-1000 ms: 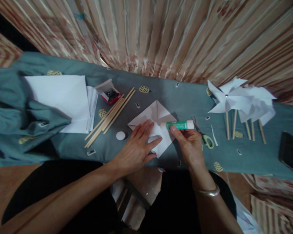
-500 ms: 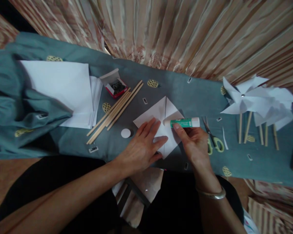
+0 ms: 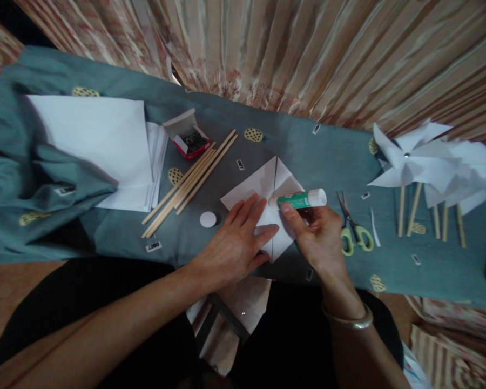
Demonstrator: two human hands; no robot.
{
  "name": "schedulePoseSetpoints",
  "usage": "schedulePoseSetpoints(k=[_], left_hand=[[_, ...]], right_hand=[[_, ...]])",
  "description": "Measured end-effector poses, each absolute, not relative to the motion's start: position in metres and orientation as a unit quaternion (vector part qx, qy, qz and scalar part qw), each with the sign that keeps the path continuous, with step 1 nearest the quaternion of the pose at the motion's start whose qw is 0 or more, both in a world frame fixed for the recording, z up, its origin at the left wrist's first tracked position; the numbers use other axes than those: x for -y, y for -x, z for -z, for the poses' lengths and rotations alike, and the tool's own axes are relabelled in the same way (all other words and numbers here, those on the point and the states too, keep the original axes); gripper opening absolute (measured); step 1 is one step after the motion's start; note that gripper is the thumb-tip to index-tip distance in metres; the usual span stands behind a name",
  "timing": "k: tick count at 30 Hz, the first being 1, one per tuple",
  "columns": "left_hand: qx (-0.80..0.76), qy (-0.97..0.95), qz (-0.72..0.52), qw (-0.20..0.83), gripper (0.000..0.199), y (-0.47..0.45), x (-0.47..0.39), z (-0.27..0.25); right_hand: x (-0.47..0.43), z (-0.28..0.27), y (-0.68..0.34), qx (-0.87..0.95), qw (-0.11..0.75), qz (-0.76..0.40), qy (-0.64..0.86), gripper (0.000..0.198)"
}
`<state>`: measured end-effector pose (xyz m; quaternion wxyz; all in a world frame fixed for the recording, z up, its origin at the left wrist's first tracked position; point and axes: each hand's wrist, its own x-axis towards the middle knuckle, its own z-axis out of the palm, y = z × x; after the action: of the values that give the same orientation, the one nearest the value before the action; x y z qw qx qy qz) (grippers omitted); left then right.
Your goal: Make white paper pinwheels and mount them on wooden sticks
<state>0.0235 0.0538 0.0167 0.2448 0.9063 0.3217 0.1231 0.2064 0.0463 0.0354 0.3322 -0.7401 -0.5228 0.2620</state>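
Note:
A white paper square (image 3: 283, 178), creased and slit toward its middle, lies cornerwise on the cloth. Across its left part my left hand (image 3: 243, 237) rests flat, fingers spread on the paper. My right hand (image 3: 318, 232) grips a green and white glue stick (image 3: 299, 200) between thumb and fingers. The tip of the stick is at the middle of the paper, close to my left fingertips; whether it touches cannot be made out. A round white cap (image 3: 208, 219) stands to the left of my left hand. Scissors (image 3: 352, 227) with light green handles lie right of my right hand.
Several wooden sticks (image 3: 190, 183) lie beside an open red box (image 3: 190, 141) of small dark pieces. White paper sheets (image 3: 89, 140) are stacked at left. Paper pinwheels (image 3: 413, 156) on sticks lie at right, near a thin paper strip (image 3: 375, 227). A curtain (image 3: 267, 59) hangs behind.
My right hand has moved the glue stick slightly left, its tip toward my left fingers and its white end tilted up a little. My left hand stays on the paper.

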Motion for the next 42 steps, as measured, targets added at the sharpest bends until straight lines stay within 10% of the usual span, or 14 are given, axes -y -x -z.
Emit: schedulePoseSetpoints(k=[42], left_hand=[[-0.318, -0.9, -0.146, 0.26, 0.05, -0.022, -0.053, -0.014]], right_hand=[[-0.041, -0.046, -0.216, 0.653, 0.243, -0.134, 0.704, 0.032]])
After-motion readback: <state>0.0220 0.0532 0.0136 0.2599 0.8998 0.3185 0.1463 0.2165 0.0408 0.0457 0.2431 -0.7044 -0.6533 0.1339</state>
